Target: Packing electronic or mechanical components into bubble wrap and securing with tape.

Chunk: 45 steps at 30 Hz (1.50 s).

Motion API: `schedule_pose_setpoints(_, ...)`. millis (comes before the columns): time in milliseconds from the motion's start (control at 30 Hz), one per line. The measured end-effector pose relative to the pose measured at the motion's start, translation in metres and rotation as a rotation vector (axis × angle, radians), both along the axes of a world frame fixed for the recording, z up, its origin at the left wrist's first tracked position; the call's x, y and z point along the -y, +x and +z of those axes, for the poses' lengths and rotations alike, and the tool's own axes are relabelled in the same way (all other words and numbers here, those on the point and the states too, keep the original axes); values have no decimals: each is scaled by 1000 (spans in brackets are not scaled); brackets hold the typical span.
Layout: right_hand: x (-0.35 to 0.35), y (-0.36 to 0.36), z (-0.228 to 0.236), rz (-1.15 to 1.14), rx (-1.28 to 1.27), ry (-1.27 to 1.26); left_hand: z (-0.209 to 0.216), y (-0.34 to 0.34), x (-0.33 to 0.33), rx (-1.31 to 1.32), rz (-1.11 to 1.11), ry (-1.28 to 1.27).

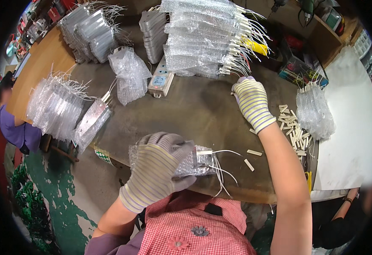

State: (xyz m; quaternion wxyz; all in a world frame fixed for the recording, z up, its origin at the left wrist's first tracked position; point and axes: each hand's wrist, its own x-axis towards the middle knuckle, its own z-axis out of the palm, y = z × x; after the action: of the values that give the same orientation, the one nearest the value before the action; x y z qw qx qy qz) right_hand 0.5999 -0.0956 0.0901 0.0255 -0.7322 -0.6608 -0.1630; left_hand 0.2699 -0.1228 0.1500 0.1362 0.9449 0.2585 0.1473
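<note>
My left hand [158, 163], in a grey striped glove, grips a bubble-wrapped metal part [203, 165] at the near edge of the table. White wires [218, 175] trail from its right end, where a small cream-coloured block also shows. My right hand [252, 102], in a matching glove, reaches forward with fingers curled at the wire ends of a tall stack of bubble-wrapped parts [201, 42]. What those fingertips hold, if anything, is hidden. Two loose cream sticks [254, 152] lie between the wires and my right forearm.
More wrapped parts [58, 106] stand at the left, with others [94, 32] behind. A power strip [161, 80] lies near crumpled bubble wrap [129, 74]. Cream sticks [295, 135] are heaped at the right beside a wrapped bundle [314, 110]. Other people sit at both sides.
</note>
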Motion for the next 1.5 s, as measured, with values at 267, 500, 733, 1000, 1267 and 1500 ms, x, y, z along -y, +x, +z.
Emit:
schedule_pose_setpoints(267,99,-59,37,96,-774,351,-20,61,22,83,-209,179)
schedule_pose_setpoints(500,202,-98,31,38,-902,327,-14,63,17,272,-186,-144)
schedule_pose_setpoints(733,198,-110,16,134,-881,416,-13,64,19,253,-198,-110)
schedule_pose_setpoints(1000,210,-118,13,-111,-1737,631,-15,63,20,295,-168,-141)
schedule_pose_setpoints(1267,201,-128,19,36,-1049,538,-13,59,18,240,-175,-124)
schedule_pose_setpoints(1500,184,-128,31,70,-975,355,11,29,12,-2,34,-64)
